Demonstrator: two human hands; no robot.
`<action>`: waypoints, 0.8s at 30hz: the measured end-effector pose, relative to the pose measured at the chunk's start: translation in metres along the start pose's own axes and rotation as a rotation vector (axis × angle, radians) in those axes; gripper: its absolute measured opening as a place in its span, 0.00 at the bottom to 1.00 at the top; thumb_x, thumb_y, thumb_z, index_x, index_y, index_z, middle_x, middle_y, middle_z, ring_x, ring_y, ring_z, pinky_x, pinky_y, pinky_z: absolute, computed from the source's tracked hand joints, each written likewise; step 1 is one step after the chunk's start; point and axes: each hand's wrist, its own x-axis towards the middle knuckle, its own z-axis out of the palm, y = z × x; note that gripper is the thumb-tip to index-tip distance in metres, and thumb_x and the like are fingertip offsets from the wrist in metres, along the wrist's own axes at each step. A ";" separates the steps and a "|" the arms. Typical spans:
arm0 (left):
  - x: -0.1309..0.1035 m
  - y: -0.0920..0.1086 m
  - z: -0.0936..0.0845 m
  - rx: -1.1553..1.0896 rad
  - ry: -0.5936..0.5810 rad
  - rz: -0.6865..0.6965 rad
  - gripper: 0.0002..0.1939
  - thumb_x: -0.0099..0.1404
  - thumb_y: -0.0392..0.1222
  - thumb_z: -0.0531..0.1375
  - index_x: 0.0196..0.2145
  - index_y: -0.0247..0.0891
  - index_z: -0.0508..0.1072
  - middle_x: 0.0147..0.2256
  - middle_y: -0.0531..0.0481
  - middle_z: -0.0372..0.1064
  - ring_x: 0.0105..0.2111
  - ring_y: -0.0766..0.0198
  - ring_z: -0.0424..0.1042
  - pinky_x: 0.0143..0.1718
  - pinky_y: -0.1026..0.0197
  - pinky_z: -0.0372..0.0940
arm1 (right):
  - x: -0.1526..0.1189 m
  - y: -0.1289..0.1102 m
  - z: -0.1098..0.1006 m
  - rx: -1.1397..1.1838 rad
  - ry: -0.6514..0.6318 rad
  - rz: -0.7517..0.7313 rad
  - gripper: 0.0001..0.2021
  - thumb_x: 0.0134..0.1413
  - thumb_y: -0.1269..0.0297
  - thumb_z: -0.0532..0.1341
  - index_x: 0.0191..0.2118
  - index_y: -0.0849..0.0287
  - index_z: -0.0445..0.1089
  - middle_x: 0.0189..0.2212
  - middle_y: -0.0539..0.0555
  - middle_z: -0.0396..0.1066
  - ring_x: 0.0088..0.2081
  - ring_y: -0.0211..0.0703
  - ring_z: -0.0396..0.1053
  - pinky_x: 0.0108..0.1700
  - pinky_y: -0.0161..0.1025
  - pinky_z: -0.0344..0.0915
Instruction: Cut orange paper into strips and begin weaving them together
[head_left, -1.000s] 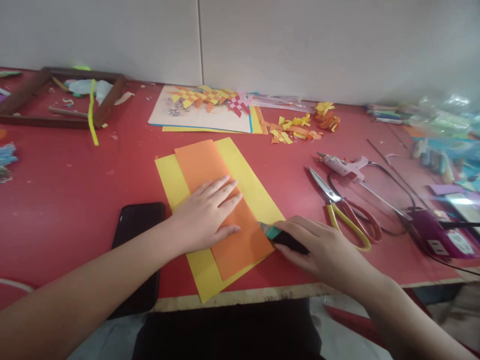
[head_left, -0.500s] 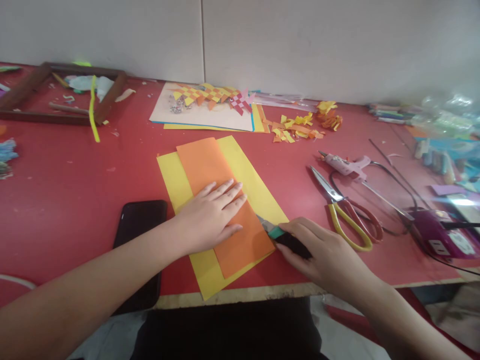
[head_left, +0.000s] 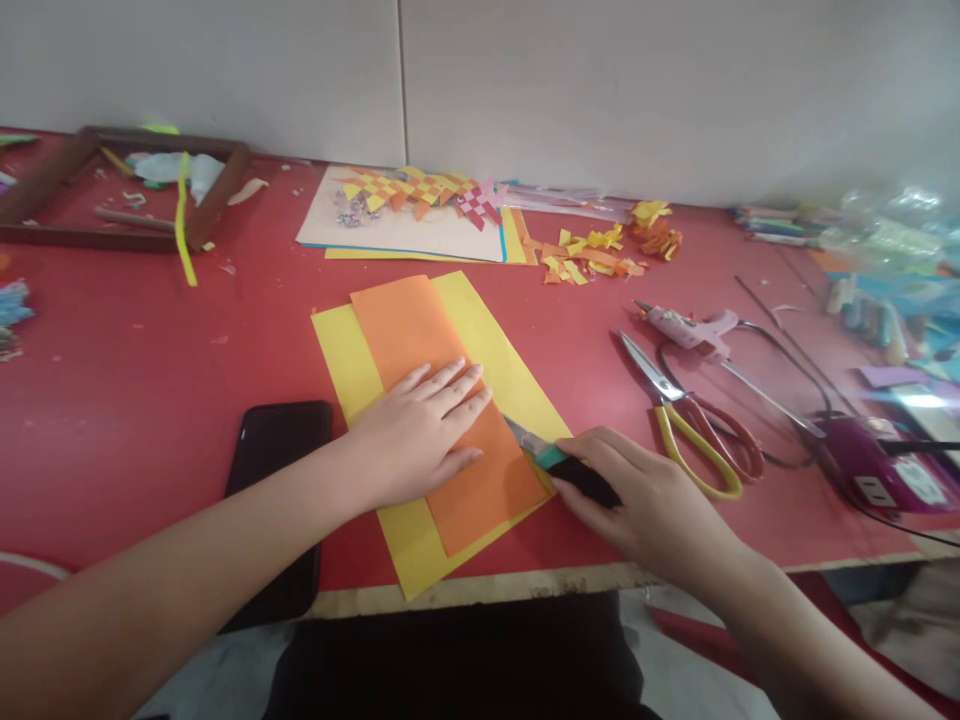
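My left hand (head_left: 420, 430) lies flat with its fingers spread on a folded orange sheet of paper (head_left: 409, 320), pressing it down. Under the orange paper is a larger yellow sheet (head_left: 502, 345), lying at a slant near the table's front edge. My right hand (head_left: 637, 490) is closed around the black and green handle of a knife (head_left: 581, 478). The knife's blade lies along the right edge of the orange paper, and part of it appears to be inside the fold.
Scissors (head_left: 701, 440) and a pink glue gun (head_left: 694, 335) lie to the right, with a purple power strip (head_left: 870, 465). A black phone (head_left: 281, 450) is under my left forearm. Behind are woven paper pieces (head_left: 420, 190), paper scraps (head_left: 589, 255) and a wooden frame (head_left: 82, 235).
The knife blade has slid slightly up and left along the orange paper's edge. My left hand stays in place on the paper.
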 end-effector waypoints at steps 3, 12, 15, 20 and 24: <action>-0.001 -0.001 0.001 -0.016 -0.004 -0.004 0.37 0.74 0.58 0.46 0.69 0.29 0.50 0.70 0.39 0.40 0.71 0.50 0.40 0.68 0.44 0.44 | 0.007 -0.003 0.001 -0.001 0.007 -0.014 0.09 0.64 0.63 0.57 0.46 0.59 0.68 0.37 0.55 0.73 0.33 0.43 0.75 0.31 0.38 0.69; 0.001 -0.010 0.000 -0.082 0.003 -0.015 0.43 0.71 0.63 0.46 0.70 0.25 0.48 0.71 0.34 0.34 0.71 0.49 0.35 0.69 0.47 0.41 | 0.021 -0.007 0.001 -0.001 -0.008 0.012 0.10 0.63 0.64 0.56 0.46 0.61 0.70 0.38 0.58 0.74 0.35 0.45 0.76 0.32 0.39 0.71; 0.003 -0.012 -0.002 -0.086 -0.023 -0.012 0.43 0.71 0.64 0.46 0.70 0.26 0.46 0.71 0.36 0.33 0.71 0.50 0.34 0.69 0.47 0.40 | 0.018 -0.007 0.002 -0.007 0.013 0.036 0.10 0.64 0.63 0.56 0.46 0.60 0.70 0.37 0.58 0.74 0.34 0.45 0.75 0.31 0.39 0.70; 0.003 -0.013 -0.002 -0.092 0.003 -0.009 0.43 0.72 0.63 0.47 0.70 0.25 0.47 0.71 0.35 0.35 0.71 0.50 0.36 0.70 0.49 0.39 | 0.015 -0.008 0.002 -0.015 0.029 0.054 0.09 0.64 0.62 0.56 0.44 0.60 0.69 0.36 0.57 0.74 0.33 0.45 0.75 0.31 0.38 0.69; 0.002 -0.012 -0.001 -0.093 0.025 0.003 0.42 0.72 0.62 0.47 0.69 0.26 0.49 0.71 0.34 0.36 0.71 0.50 0.36 0.69 0.49 0.40 | 0.021 -0.010 0.004 -0.035 0.010 0.050 0.09 0.63 0.63 0.57 0.45 0.60 0.69 0.35 0.56 0.73 0.34 0.46 0.75 0.32 0.39 0.68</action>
